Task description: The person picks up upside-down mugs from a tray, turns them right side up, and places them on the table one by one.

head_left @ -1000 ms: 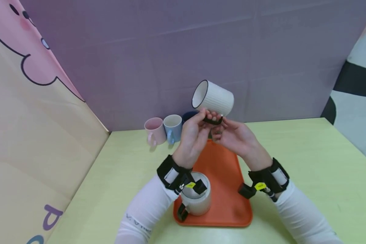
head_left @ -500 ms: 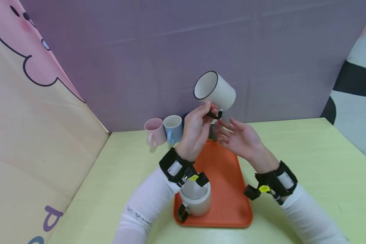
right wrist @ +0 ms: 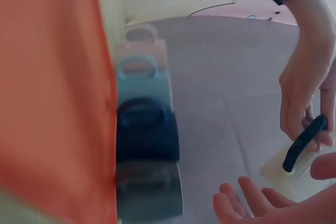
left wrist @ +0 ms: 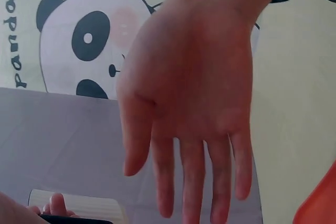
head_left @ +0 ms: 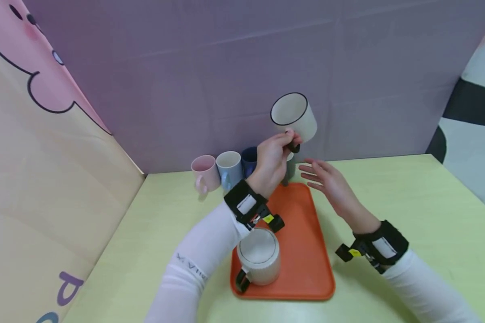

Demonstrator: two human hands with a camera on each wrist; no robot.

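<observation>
My left hand holds a cream ribbed mug with a black rim up in the air by its black handle, above the far end of the orange tray. The mug's mouth tilts toward me. My right hand hovers open just right of it, fingers spread and holding nothing; the left wrist view shows its palm. A second cream mug with a black handle stands upright on the tray's near left part.
A pink mug, a light blue mug, a dark blue mug and a grey mug stand in a row against the purple back wall. A cartoon-printed panel rises on the left. The yellow-green table extends to the right.
My right hand let go of the raised mug and drew back to the right, opening. My left hand carried the mug slightly right and turned its mouth more toward me.
</observation>
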